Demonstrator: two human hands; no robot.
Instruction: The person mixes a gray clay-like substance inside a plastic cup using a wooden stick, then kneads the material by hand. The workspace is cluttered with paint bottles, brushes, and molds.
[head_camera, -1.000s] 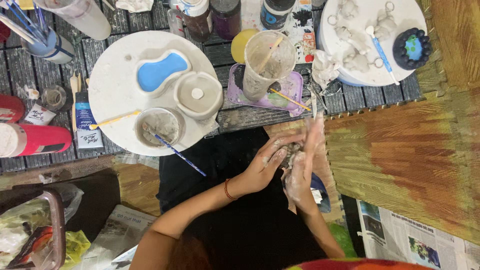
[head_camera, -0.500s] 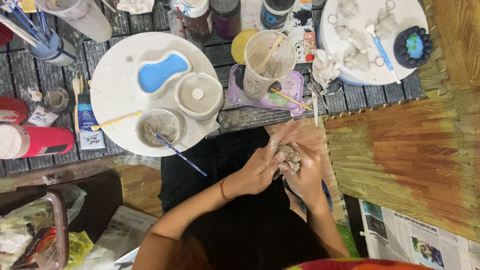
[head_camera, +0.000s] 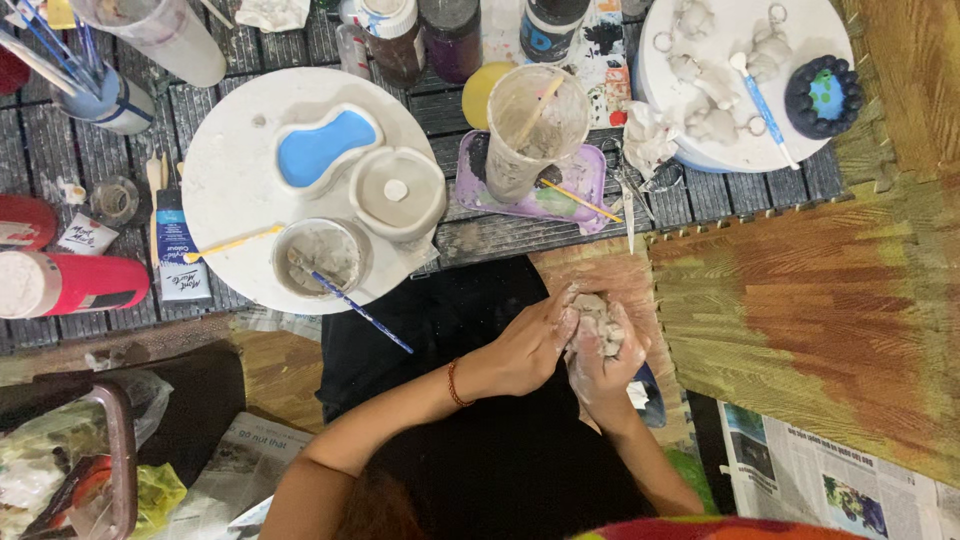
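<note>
A pale grey, crumbly lump of clay (head_camera: 600, 322) sits over the person's dark lap, gripped between both hands: the left hand (head_camera: 525, 350) presses it from the side and the right hand (head_camera: 605, 365), dusted white, cups it from beneath. Just beyond lie a blue-handled paintbrush (head_camera: 360, 310) and a round white board (head_camera: 235, 190) carrying a blue-filled dish (head_camera: 322, 148). Farther off, on the grey slatted floor mat (head_camera: 500, 235), stand a cloudy plastic cup (head_camera: 530, 130) and paint bottles (head_camera: 450, 35).

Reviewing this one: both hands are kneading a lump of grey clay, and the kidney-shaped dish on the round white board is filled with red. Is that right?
Not quite. In the head view the kidney-shaped dish on the round white board is filled with blue, not red. The rest holds: the left hand and right hand are both closed around the lump of grey clay.
</note>
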